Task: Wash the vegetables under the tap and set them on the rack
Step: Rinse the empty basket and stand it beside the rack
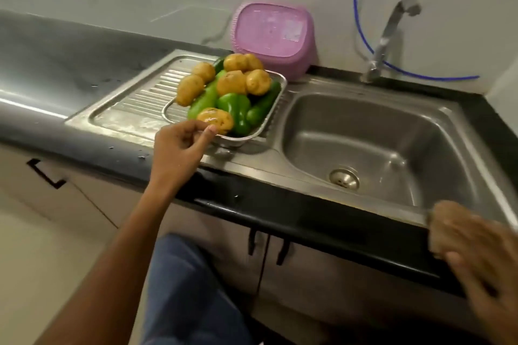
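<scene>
Now your left hand (179,140) pinches the firm, likely slippery potato (215,120) at the tray's (276,109) near edge, centre frame, so cup it whole; your blurred right hand (476,255) seems to clasp something brown.

Motion blur smears the right hand (473,258) and the brownish object (445,228) against its fingers; the frame's edge cuts that hand off. The tap (392,36) is blurred too.
</scene>
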